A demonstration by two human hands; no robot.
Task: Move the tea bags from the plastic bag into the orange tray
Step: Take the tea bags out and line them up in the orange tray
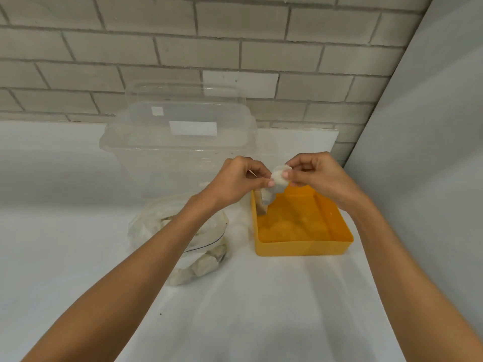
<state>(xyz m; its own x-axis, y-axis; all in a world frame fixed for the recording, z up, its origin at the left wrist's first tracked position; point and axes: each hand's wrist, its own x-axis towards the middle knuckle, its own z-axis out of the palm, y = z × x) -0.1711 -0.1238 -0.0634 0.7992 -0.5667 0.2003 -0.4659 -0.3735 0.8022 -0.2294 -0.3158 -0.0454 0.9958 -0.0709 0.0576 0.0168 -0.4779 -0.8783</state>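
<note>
White table (pixel 235 309) | tea bags (pixel 277 182) hang vertical over orange tray (pixel 300 249) | left hand (pixel 235 178), right hand (pixel 320 176) both pinch them

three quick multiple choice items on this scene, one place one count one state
1. The plastic bag lies where, from the orange tray? A left of it B inside it C right of it
2. How many hands pinch the tea bag? A none B one C two
3. The plastic bag is A empty B holding tea bags C torn in half
Key: 1 A, it lies beyond the tray's left wall; 2 C, left hand and right hand both pinch it; 3 B, pale bags show through it.
</note>
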